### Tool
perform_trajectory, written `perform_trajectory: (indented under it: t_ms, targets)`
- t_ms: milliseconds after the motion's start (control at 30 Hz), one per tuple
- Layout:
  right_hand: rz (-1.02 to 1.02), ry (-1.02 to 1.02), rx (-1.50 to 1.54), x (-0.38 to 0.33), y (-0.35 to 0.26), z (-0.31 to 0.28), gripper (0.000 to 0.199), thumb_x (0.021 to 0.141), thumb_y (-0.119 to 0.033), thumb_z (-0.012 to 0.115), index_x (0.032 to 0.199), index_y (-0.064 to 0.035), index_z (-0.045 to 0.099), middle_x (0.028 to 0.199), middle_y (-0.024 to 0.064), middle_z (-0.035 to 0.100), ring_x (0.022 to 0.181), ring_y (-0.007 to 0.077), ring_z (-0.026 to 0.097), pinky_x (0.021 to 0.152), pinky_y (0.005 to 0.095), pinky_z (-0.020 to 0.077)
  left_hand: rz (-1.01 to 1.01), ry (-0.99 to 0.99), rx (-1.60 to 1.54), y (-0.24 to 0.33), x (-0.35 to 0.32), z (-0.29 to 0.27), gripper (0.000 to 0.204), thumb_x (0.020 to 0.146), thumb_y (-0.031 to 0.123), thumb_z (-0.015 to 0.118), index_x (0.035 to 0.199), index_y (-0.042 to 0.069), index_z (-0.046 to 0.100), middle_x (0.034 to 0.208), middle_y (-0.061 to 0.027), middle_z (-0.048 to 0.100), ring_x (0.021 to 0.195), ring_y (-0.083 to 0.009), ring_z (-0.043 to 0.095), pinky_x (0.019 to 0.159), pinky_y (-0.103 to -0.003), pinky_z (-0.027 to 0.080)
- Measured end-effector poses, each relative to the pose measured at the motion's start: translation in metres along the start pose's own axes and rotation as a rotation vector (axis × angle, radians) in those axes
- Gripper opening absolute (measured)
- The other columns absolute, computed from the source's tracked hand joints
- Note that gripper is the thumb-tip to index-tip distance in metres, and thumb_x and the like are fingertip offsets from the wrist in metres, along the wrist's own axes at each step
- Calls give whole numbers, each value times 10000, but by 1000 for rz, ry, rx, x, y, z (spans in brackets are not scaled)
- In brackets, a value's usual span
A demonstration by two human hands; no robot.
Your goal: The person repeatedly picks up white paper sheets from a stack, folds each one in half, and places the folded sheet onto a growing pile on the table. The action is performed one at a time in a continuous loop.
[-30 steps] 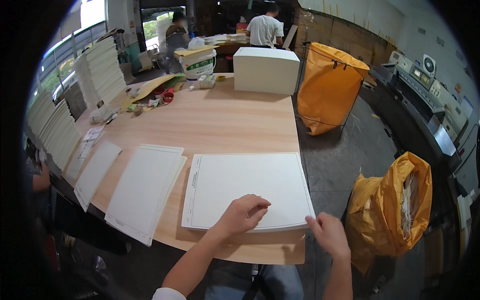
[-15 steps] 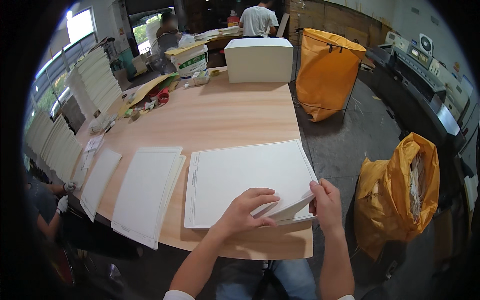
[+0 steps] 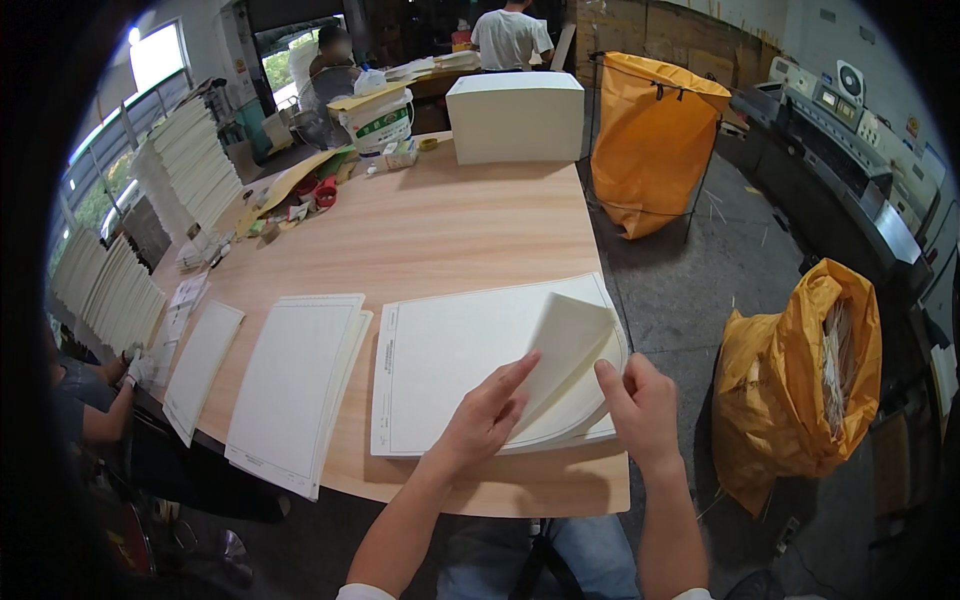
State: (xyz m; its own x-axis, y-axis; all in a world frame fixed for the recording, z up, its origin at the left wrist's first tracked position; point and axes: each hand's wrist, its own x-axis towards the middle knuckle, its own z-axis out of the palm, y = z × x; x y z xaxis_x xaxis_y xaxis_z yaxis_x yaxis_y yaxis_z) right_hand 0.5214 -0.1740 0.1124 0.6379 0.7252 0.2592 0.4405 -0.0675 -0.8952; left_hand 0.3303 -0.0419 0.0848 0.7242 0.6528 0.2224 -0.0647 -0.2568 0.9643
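A stack of large white printed sheets (image 3: 450, 345) lies on the table in front of me. Its near right corner curves upward, and a turned-back flap of paper (image 3: 570, 330) shows a blank underside. My right hand (image 3: 645, 412) pinches the curled sheets at the right edge, thumb on top. Beside the flap, my left hand (image 3: 485, 412) has its fingers stretched out, touching the paper near the stack's front edge. Left of the stack lie a thinner pile of printed sheets (image 3: 295, 380) and a narrow pile of sheets (image 3: 203, 360).
A tall white paper block (image 3: 515, 120), a white bucket (image 3: 380, 125) and red tape rolls (image 3: 326, 192) stand at the table's far side. Orange bags (image 3: 655, 145) are on the floor to the right. A gloved co-worker's hand (image 3: 140, 370) is at the left edge.
The near right corner of the sheets has been lifted and folded back toward the far side. My left fingers have closed in against the flap; my right hand has shifted slightly left.
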Motion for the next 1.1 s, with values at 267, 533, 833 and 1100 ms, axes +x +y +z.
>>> perform_trajectory:
  t_ms: [267, 533, 833, 1100]
  targets:
    - [289, -79, 602, 4, -9, -3, 362, 1067, -255, 641, 756, -97, 547, 623, -30, 526, 538, 68, 550, 493, 242, 429, 268, -195, 241, -2, 3, -8, 497, 864, 100, 880, 1335, 99, 720, 1310, -131, 645, 1198, -252, 636, 1025, -351, 512]
    - [15, 7, 107, 2, -2, 3, 392, 1074, -272, 642, 743, -92, 536, 628, -27, 548, 540, 64, 534, 493, 245, 412, 131, -29, 8, -3, 3, 2, 443, 901, 103, 849, 1325, 94, 720, 1394, -160, 633, 1269, -312, 622, 1075, -361, 494]
    - [266, -44, 656, 3, -5, 0, 372, 1067, -257, 640, 746, -94, 545, 618, -20, 523, 529, 85, 566, 488, 249, 422, 334, -235, 303, -11, 5, -9, 502, 902, 124, 845, 1380, 130, 691, 1398, -139, 635, 1303, -327, 603, 1063, -397, 526]
    - [174, -10, 342, -1, -4, 4, 407, 1064, -279, 641, 722, -113, 494, 617, -18, 513, 519, 88, 557, 486, 244, 428, 313, -98, 162, -5, 5, 0, 466, 966, -50, 690, 1398, 125, 686, 1418, -137, 627, 1269, -320, 620, 1047, -386, 534]
